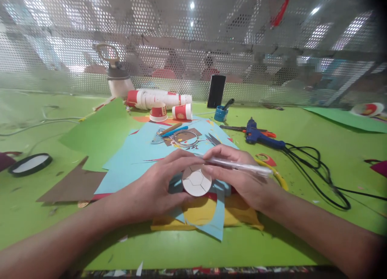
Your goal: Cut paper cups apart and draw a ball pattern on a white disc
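Head view: the left hand [160,186] curls its fingers around a white paper disc [196,181] marked with football-style lines, holding it just above the blue paper [136,154] and yellow paper [205,214] on the green bench [317,182]. The right hand [238,174] pinches a clear pen [238,165], tip at the disc's upper edge. Farther back lie a blue glue gun [260,136] and red-and-white paper cups [160,99].

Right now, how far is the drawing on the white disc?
Done: the disc is cut round and already carries a ball pattern of lines, a centre shape with spokes to the rim. In hand: the left hand holds the disc over the blue paper while the right hand holds a pen at its edge. Left: all panels look unfilled, plain white.
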Demonstrator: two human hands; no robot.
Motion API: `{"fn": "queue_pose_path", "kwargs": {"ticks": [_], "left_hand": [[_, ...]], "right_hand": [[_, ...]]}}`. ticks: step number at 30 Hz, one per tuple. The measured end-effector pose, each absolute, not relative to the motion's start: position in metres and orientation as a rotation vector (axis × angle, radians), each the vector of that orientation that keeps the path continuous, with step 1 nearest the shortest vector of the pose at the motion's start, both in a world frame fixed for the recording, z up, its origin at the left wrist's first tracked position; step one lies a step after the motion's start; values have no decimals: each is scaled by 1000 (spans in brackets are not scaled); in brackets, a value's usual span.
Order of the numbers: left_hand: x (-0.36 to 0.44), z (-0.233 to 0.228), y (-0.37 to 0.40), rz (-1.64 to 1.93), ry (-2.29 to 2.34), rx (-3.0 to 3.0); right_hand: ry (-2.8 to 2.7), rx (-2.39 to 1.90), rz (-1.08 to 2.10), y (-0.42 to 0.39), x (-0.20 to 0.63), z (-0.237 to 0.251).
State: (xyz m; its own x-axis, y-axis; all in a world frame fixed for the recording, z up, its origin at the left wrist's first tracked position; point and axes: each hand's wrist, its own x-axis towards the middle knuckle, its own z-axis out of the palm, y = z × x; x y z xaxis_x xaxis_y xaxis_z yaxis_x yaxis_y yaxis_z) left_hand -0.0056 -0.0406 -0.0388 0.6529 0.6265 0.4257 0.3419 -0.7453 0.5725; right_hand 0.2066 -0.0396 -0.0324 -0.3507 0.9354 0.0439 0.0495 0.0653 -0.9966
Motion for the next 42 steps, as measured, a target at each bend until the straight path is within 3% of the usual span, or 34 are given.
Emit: {"fn": "queue_pose_path", "kwargs": {"ticks": [17,23,32,42], "left_hand": [[-4,-45,-43,994,1143,2487],[-5,-44,-41,940,1168,2397],[-4,-37,-41,817,853,2359],[-5,-41,-41,876,1063,2362]], "right_hand": [[-1160,-949,1689,-50,194,-37],[-1249,-983,1648,-51,196,-39],[-1401,-999,1487,-44,204,-42],[-1266,-956,1594,-41,201,-42]]}}
